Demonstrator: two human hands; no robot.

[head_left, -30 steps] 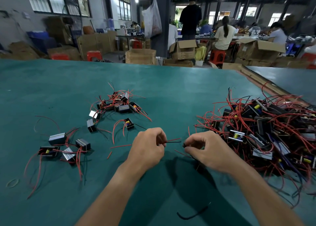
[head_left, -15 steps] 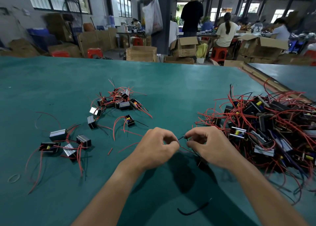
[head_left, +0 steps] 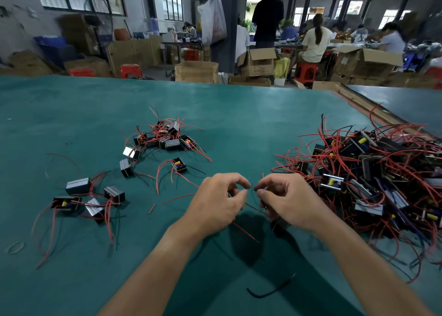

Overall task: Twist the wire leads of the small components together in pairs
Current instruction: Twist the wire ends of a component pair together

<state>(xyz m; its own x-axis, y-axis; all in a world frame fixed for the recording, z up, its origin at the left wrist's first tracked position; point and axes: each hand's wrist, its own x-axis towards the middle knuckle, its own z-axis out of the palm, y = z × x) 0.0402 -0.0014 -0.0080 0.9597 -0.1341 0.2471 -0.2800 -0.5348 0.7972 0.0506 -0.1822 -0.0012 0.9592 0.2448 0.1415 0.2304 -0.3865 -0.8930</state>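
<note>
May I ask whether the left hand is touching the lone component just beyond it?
Apart. The head view shows bare green mat between the left hand and the lone component.

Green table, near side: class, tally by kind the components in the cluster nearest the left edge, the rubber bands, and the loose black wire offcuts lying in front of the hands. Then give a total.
Components in the near-left cluster: 4
Rubber bands: 1
Loose black wire offcuts: 1
Total: 6
</note>
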